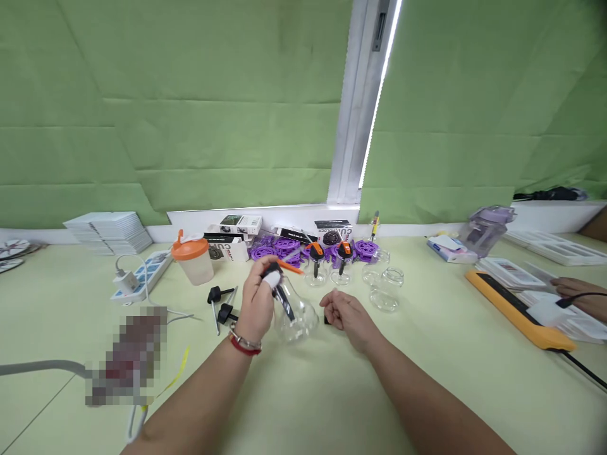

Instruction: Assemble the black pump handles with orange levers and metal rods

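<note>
My left hand [258,300] is closed around the black top of a clear, round-bellied glass bottle [296,322], which leans to the right. An orange strip [290,268] juts out beside that top, and a black tube shows inside the glass. White covering wraps a fingertip of this hand. To the right, my right hand [348,316] has curled fingers on a small black piece [327,320], mostly hidden beneath them. Two similar bottles with orange-and-black tops [316,251] [344,251] stand just behind. Clear glass bottles without tops [385,297] are to their right.
Black tops with tubes [226,313] lie left of my left hand. Purple plastic parts [287,246] and printed boxes [239,224] line the back. An orange-lidded cup [193,259] and power strip [147,275] are left. Another person's hand [581,287] is right, by a yellow-and-black strip [519,309].
</note>
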`<action>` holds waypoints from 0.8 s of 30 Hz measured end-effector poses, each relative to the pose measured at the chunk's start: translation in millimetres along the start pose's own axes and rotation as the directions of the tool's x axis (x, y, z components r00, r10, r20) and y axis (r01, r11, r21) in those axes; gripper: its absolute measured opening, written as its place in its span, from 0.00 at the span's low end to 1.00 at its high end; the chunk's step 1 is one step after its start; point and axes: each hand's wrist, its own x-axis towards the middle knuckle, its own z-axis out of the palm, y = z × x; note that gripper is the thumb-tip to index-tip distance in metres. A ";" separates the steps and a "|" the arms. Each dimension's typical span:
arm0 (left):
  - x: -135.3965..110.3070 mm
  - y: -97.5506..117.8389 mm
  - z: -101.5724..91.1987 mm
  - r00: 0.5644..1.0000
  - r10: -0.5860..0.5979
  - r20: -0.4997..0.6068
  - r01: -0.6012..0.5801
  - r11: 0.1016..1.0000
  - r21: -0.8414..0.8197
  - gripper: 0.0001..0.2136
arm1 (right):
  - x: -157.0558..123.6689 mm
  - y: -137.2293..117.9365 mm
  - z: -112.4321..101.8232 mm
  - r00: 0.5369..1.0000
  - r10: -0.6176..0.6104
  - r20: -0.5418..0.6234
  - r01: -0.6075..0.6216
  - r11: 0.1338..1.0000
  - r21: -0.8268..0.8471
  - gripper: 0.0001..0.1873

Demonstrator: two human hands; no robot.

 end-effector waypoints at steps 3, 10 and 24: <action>-34.2 -0.4 2.5 0.923 -0.303 0.239 0.366 0.882 -0.296 0.13 | -1.4 -4.3 -0.4 0.999 0.040 -0.029 -0.035 0.989 0.147 0.29; -57.9 -14.2 -4.6 0.823 -0.449 0.347 0.565 0.711 -0.418 0.11 | -6.7 -4.9 8.4 0.999 0.035 0.021 -0.036 0.998 0.054 0.28; -42.0 -26.3 -19.0 0.811 -0.478 0.338 0.580 0.732 -0.357 0.11 | 0.5 8.1 3.3 0.998 0.012 -0.054 -0.019 0.991 -0.131 0.21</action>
